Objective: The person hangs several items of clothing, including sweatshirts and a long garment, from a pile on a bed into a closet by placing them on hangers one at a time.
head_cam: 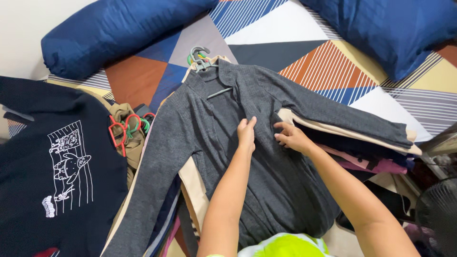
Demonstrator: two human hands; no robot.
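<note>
A dark grey long-sleeved cardigan (209, 143) lies spread on top of a pile of clothes, still on a grey hanger (203, 62). My left hand (246, 133) pinches the left front edge of the cardigan near its middle. My right hand (291, 137) grips the opposite front edge, a little to the right. Both hands sit close together over the garment's opening. Beneath the cardigan I see layers of beige, pink and dark garments (362, 152).
A black sweatshirt (57, 166) with a white line drawing lies at the left. Red and green hangers (126, 131) rest on olive clothing beside it. Two blue pillows (119, 28) (400, 28) lie at the top on a geometric patterned bedsheet (304, 47). A dark fan (440, 209) stands at the lower right.
</note>
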